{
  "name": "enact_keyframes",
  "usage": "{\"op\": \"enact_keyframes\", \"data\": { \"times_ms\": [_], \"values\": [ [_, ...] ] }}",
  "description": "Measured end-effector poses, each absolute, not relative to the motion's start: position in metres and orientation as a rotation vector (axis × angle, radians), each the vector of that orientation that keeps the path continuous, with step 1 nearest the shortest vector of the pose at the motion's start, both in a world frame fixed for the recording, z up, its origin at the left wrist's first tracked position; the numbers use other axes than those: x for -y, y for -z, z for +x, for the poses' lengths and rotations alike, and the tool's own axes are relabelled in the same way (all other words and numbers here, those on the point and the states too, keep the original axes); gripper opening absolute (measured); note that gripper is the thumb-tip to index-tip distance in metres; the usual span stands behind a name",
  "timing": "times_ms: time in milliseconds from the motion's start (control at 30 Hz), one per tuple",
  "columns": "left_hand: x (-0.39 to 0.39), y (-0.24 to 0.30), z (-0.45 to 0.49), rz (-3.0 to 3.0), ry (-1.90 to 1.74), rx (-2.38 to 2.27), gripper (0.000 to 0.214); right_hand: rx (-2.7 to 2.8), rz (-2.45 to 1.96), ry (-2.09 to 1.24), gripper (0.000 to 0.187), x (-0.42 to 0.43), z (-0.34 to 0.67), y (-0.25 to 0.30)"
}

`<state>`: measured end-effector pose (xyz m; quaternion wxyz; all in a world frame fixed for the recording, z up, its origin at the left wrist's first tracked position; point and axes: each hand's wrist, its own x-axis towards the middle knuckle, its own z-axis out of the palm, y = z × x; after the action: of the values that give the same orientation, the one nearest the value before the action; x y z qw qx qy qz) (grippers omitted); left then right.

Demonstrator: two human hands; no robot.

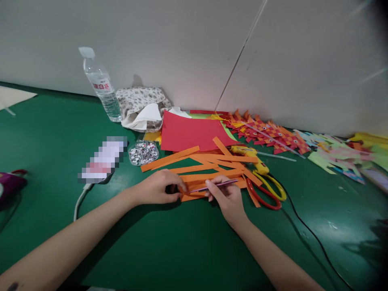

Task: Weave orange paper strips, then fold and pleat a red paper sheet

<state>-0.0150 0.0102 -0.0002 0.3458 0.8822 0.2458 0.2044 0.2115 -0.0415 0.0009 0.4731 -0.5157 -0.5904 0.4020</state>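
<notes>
Left hand (157, 189): grip pinched on an orange strip (183, 194). Right hand (229, 202): grip clamped on a purple stick (222, 184), tip at that strip. Loose strips (172, 158) lie on the worktop (169, 246), just beyond and beside both hands. Progress: strips look cut already, most seemingly unworked; red sheet (194, 131) behind looks uncut; woven pieces (266, 135) at back right look finished or nearly.

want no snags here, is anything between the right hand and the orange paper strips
Nothing visible blocks it: the right hand is at the thin orange paper strips, and the slim purplish stick it holds points across them.
</notes>
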Motion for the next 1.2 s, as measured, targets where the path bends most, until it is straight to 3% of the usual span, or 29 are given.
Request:
{"op": "enact_keyframes", "data": {
  "times_ms": [1200],
  "values": [
    [-0.0098, 0.0003, -0.0135, 2.299, -0.504, -0.722, 0.019, 1.265, -1.243, -0.844, 0.024, 0.0414, 0.2207, 0.0049]
  ]
}}
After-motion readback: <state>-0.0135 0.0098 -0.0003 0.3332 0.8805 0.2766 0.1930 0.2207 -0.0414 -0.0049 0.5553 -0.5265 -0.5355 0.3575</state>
